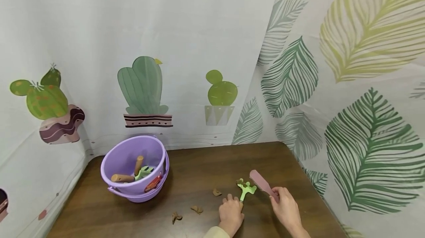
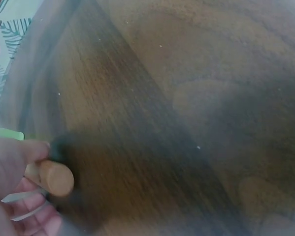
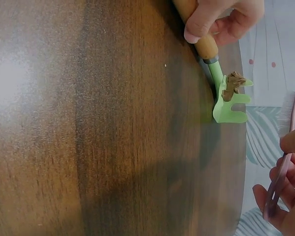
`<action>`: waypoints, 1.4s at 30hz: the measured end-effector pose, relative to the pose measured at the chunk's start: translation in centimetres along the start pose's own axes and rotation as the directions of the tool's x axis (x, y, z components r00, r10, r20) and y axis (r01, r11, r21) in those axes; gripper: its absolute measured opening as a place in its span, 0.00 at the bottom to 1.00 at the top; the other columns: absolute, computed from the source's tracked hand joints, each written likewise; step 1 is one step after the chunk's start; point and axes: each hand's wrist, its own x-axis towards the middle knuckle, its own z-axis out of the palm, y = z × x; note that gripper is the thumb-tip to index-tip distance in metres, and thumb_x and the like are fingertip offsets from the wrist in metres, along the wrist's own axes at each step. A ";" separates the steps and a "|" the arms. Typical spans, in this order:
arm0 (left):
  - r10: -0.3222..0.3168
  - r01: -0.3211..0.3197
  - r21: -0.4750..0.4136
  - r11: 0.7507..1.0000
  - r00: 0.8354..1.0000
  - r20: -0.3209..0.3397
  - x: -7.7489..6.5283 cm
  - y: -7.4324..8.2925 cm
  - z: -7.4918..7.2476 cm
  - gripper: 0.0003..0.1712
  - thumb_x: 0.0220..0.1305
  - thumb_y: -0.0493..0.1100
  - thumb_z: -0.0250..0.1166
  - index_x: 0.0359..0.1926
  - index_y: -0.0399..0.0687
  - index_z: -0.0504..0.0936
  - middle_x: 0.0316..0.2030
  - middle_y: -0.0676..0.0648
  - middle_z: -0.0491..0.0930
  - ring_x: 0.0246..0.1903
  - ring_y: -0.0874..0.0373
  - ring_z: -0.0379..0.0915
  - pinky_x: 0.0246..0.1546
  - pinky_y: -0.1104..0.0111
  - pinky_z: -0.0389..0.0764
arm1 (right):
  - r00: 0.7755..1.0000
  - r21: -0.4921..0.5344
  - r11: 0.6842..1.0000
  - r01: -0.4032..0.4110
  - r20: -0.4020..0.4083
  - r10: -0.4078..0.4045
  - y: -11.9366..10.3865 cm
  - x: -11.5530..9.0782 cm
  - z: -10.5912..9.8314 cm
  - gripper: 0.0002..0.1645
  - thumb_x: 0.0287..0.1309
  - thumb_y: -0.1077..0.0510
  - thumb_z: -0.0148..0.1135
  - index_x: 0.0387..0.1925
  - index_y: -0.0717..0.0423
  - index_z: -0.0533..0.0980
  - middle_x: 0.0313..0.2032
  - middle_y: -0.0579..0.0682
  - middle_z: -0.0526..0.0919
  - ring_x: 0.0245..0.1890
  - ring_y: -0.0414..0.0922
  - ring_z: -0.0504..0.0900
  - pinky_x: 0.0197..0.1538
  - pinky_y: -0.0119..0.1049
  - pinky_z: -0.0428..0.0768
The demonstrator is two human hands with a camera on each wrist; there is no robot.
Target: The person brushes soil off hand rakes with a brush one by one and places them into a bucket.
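Fork in the left hand (image 1: 231, 214), brush in the right: that is how I read both grips. The green-headed toy garden fork (image 1: 246, 190) lies at the left hand's one o'clock, low over the brown tabletop (image 1: 196, 171); whether it touches the wood I can't tell. The left fingers are wrapped round its wooden handle (image 3: 207, 48). I judge it light and stiff, with smooth wood that might roll under a loose hold, so I'd grip the thick part just behind the grey collar (image 3: 211, 60) and stay off the tines. A brown clump (image 3: 231, 88) sits on one side of the fork's head; it looks crumbly, and I'd expect a tilt to shed it.

The right hand (image 1: 287, 206) pinches the pink brush (image 1: 260, 180) by its handle, the brush head pointing toward ten o'clock, near the fork. The pale bristles (image 3: 285, 115) should bend softly, the handle hardly at all; low on the handle is where I'd hold it.

Brown scraps (image 1: 197, 209) lie loose between the left hand's nine and eleven o'clock. Beyond them, toward ten, stands a purple bucket (image 1: 129, 145) with more wooden-handled tools (image 1: 123, 178) inside.
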 end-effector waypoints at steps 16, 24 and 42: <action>-0.054 0.064 0.092 0.994 0.993 -0.103 0.8 0.3 -0.4 0.08 0.53 0.41 0.59 0.20 0.48 0.74 0.17 0.48 0.69 0.20 0.55 0.71 0.17 0.63 0.73 | 1.000 0.001 1.000 0.008 -0.019 -0.008 0.0 0.0 0.2 0.18 0.30 0.70 0.72 0.29 0.60 0.76 0.25 0.48 0.75 0.23 0.44 0.75 0.24 0.42 0.72; -0.011 0.017 0.091 0.996 0.998 -0.062 1.1 -0.8 -0.6 0.10 0.50 0.50 0.63 0.21 0.51 0.76 0.18 0.50 0.69 0.20 0.55 0.72 0.17 0.63 0.73 | 1.000 0.027 1.000 0.008 -0.020 -0.008 -0.9 0.0 0.5 0.17 0.31 0.70 0.71 0.30 0.60 0.76 0.26 0.51 0.77 0.23 0.46 0.77 0.23 0.43 0.73; 0.166 -0.163 0.267 0.950 0.986 0.013 1.1 -5.4 -4.2 0.11 0.45 0.53 0.69 0.23 0.56 0.78 0.22 0.51 0.70 0.22 0.58 0.69 0.17 0.66 0.70 | 0.995 0.010 0.995 0.103 -0.018 -0.103 -1.5 0.2 0.9 0.16 0.32 0.67 0.71 0.29 0.55 0.78 0.26 0.49 0.81 0.22 0.45 0.81 0.24 0.41 0.74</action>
